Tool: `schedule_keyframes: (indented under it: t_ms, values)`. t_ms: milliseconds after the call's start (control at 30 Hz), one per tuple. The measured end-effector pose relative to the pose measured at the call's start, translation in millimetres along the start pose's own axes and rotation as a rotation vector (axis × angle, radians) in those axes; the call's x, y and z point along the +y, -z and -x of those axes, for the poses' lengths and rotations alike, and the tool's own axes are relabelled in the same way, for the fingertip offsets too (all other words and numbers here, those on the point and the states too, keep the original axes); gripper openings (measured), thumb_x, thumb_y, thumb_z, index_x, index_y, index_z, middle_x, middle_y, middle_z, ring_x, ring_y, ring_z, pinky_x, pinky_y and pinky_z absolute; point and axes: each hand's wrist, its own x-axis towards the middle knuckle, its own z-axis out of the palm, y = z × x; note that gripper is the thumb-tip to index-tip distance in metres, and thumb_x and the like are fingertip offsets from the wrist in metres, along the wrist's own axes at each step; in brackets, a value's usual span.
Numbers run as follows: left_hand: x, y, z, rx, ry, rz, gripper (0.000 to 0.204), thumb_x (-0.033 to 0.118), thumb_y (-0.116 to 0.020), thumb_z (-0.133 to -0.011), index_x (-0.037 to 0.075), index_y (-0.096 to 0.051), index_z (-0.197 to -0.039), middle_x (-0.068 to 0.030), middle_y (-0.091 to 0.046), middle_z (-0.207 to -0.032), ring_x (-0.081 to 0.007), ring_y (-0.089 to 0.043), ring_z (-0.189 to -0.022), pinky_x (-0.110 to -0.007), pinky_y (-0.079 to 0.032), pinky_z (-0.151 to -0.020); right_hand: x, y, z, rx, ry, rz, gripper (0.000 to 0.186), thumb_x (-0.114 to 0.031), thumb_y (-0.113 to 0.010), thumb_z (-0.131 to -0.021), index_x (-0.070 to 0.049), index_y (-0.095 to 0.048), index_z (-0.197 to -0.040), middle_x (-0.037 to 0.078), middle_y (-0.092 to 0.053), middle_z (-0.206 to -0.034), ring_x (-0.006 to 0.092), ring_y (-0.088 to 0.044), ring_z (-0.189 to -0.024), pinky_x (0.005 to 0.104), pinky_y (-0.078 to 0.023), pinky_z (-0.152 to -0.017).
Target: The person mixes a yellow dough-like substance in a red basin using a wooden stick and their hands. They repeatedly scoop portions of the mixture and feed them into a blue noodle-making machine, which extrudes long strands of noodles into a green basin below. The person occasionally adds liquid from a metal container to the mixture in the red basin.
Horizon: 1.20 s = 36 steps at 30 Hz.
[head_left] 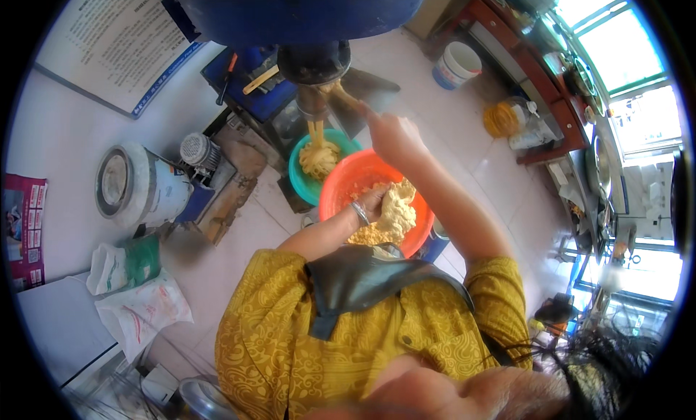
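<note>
My right hand (391, 137) grips a wooden stick (348, 96), its far end at the dark metal fitting (310, 62) under the blue machine (301, 6). Yellowish strands (316, 130) hang from the fitting into a teal bowl (304, 179), where they lie in a pile. My left hand (373, 202) is closed on a lump of pale yellow dough (399, 213) in an orange basin (341, 177), in front of and right of the teal bowl. Crumbly dough (370, 233) lies beneath it. My left fingers are partly hidden by the dough.
A lidded white drum (134, 184) and a motor (197, 149) stand at the left, with sacks (141, 311) nearer me. A white bucket (457, 64) and a jug of yellow liquid (502, 119) sit on the floor at the right, by a red-brown cabinet (500, 28).
</note>
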Motion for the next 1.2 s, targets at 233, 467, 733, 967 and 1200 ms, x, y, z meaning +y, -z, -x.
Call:
schedule_keyframes:
  t_ms: [233, 467, 733, 967, 1200]
  values:
    - [4, -18, 12, 0.142, 0.004, -0.041, 0.073, 0.071, -0.050, -0.085, 0.011, -0.057, -0.126, -0.0120, -0.066, -0.108, -0.0278, -0.067, -0.092, -0.046, -0.057, -0.079, 26, -7, 2, 0.079, 0.021, -0.401, 0.051, -0.009, -0.049, -0.088, -0.016, -0.048, -0.139, 0.019, -0.065, -0.078, 0.0372, -0.065, -0.075, 0.0458, -0.051, -0.068]
    - [-2, -26, 26, -0.019, 0.089, 0.014, 0.062, 0.047, -0.064, -0.086, 0.009, -0.050, -0.132, -0.0175, -0.062, -0.118, -0.0378, -0.064, -0.101, -0.054, -0.055, -0.083, 10, -1, 7, 0.063, -0.037, -0.227, 0.046, -0.010, -0.050, -0.088, -0.011, -0.052, -0.134, 0.018, -0.066, -0.078, 0.0381, -0.065, -0.074, 0.0475, -0.051, -0.067]
    - [-2, -50, 27, -0.053, -0.030, -0.073, 0.046, 0.020, -0.065, -0.085, 0.003, -0.053, -0.126, -0.0139, -0.066, -0.110, -0.0274, -0.069, -0.090, -0.042, -0.059, -0.078, 9, -9, -4, 0.041, -0.022, -0.127, 0.053, -0.007, -0.048, -0.086, -0.013, -0.046, -0.139, 0.018, -0.066, -0.077, 0.0386, -0.065, -0.074, 0.0481, -0.051, -0.067]
    - [-1, -25, 14, -0.039, -0.082, -0.141, 0.045, 0.020, -0.065, -0.085, 0.003, -0.054, -0.125, -0.0135, -0.065, -0.112, -0.0270, -0.068, -0.093, -0.042, -0.057, -0.082, 16, 14, 5, 0.063, -0.017, -0.283, 0.055, -0.007, -0.049, -0.086, -0.018, -0.046, -0.141, 0.019, -0.065, -0.076, 0.0381, -0.065, -0.072, 0.0474, -0.051, -0.066]
    - [4, -41, 17, -0.067, -0.012, 0.177, 0.043, 0.021, -0.065, -0.086, 0.003, -0.054, -0.124, -0.0119, -0.064, -0.116, -0.0269, -0.064, -0.105, -0.044, -0.052, -0.092, 11, -6, 8, 0.143, 0.078, -0.342, 0.052, -0.009, -0.050, -0.087, -0.017, -0.048, -0.139, 0.019, -0.064, -0.075, 0.0381, -0.064, -0.071, 0.0478, -0.051, -0.065]
